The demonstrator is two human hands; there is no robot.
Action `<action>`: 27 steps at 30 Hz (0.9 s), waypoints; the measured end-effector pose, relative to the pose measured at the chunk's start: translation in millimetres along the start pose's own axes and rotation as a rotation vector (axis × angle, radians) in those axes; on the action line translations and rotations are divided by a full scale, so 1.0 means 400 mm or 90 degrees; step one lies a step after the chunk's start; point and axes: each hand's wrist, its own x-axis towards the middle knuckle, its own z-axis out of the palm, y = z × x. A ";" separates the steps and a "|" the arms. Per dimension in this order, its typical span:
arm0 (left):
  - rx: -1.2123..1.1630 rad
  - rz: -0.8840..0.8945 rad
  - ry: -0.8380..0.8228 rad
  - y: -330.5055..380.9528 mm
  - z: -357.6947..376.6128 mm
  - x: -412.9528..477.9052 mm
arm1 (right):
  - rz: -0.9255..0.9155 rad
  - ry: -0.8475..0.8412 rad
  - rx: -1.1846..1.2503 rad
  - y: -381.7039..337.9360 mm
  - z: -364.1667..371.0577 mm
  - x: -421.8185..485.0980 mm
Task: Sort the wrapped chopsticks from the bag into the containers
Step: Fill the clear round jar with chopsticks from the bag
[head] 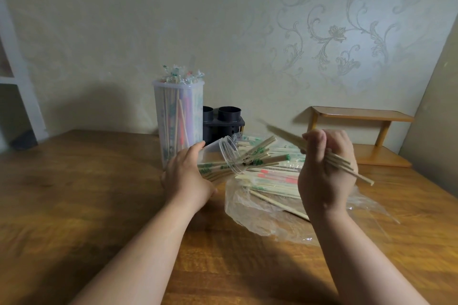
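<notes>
Head view: chopstick sorting at a table [86,193].
Left hand [184,176]: fingers hold a clear jar [229,153] tipped sideways, mouth facing right, pairs inside.
Right hand [324,171]: fingers curled tight round a bundle [347,164], above the bag [260,215].
Bundle axis: slants upper left to lower right; blurred far end nears the jar.
Doing it well: probably line the bundle up with the jar mouth, then slide it in endwise.

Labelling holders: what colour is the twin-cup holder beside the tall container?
Black holder, head view.
</notes>
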 end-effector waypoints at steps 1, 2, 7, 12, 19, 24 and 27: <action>0.007 0.005 0.003 -0.001 0.000 0.001 | 0.069 -0.009 0.048 -0.008 0.004 -0.001; 0.014 0.009 0.005 -0.001 0.000 0.001 | 0.129 -0.018 0.084 -0.014 0.009 -0.003; 0.039 0.030 0.001 0.001 0.003 -0.001 | 0.219 -0.097 0.062 0.006 0.018 -0.006; 0.045 0.065 0.004 0.005 0.004 -0.005 | 0.312 -0.196 0.028 0.033 0.024 -0.006; 0.040 0.064 0.000 0.006 0.002 -0.005 | 0.480 -0.059 0.273 0.011 0.021 0.000; 0.046 0.066 0.001 0.006 0.003 -0.006 | 0.474 -0.106 0.175 0.016 0.030 -0.007; 0.046 0.067 0.001 0.007 0.003 -0.008 | 0.432 -0.113 0.131 0.027 0.024 -0.013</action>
